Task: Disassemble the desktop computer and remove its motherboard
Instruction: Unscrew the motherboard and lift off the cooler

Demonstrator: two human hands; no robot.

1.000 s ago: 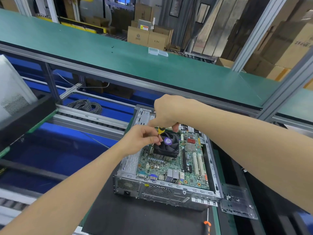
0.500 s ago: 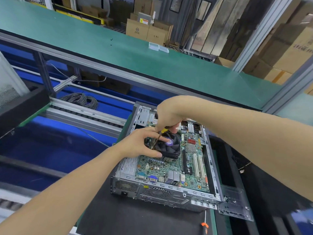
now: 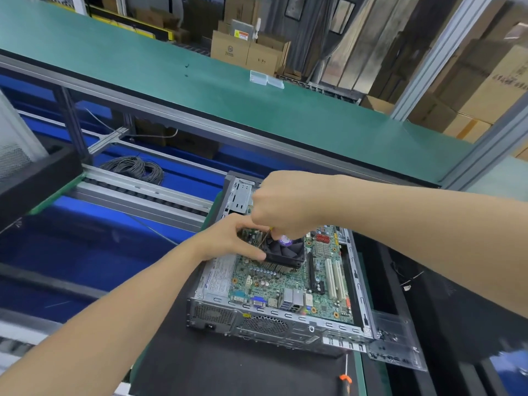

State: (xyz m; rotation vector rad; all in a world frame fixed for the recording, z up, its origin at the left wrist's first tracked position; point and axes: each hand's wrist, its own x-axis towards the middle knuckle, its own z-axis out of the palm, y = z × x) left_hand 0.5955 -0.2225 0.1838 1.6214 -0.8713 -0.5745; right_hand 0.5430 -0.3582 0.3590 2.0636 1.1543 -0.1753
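The right grip (image 3: 285, 207) is fisted round a screwdriver (image 3: 265, 238), whose shaft slants down from under the fist to a corner of the fan (image 3: 285, 252). Close against it, the left grip (image 3: 228, 238) holds that side of the fan between thumb and forefinger. Beneath both grips the motherboard (image 3: 271, 284) sits in the open case (image 3: 257, 324) on the bench (image 3: 228, 367).

Bare grey metal case (image 3: 257, 324); matt green motherboard (image 3: 285, 281); black plastic fan (image 3: 285, 251); matt black mat (image 3: 228, 367).
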